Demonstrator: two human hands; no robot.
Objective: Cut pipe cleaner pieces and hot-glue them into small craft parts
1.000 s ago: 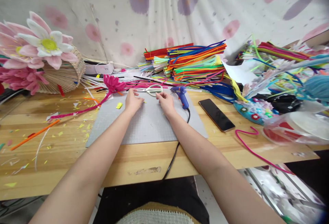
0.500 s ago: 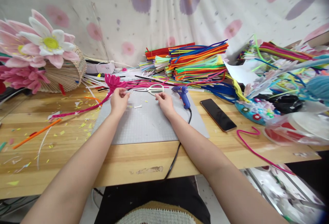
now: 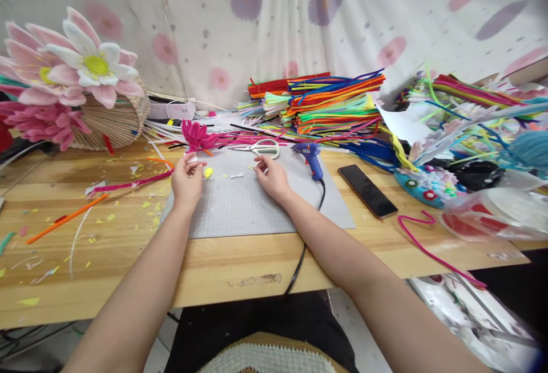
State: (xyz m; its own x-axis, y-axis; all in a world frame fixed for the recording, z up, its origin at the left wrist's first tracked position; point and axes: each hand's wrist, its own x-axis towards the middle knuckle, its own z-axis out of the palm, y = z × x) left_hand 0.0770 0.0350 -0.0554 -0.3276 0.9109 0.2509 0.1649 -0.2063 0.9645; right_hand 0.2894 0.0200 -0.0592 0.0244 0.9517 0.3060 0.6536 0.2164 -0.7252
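My left hand [image 3: 187,183] is over the left edge of the grey cutting mat [image 3: 240,213], fingers drawn together. A small white piece [image 3: 192,157] shows at its fingers, and a yellow piece [image 3: 208,173] is by its fingertips; whether either is gripped is unclear. Thumb and fingers of my right hand [image 3: 273,179] are pinched above the mat, beside a thin pale yellow bit [image 3: 247,166]. Between the hands lies a small white piece [image 3: 236,176]. White-handled scissors [image 3: 266,148] rest at the mat's back edge. A magenta looped chenille flower [image 3: 196,135] is behind my left hand.
A blue glue gun [image 3: 311,159] with a black cord lies right of the mat, then a phone [image 3: 367,191]. Bundles of coloured pipe cleaners [image 3: 334,102] are stacked behind. Chenille flowers [image 3: 92,68] stand left. An orange stem [image 3: 68,218] lies among scraps.
My left hand has shifted left and slightly lower, uncovering the yellow piece and a small white piece. My right hand stays near the same part of the mat. The view has shifted slightly.
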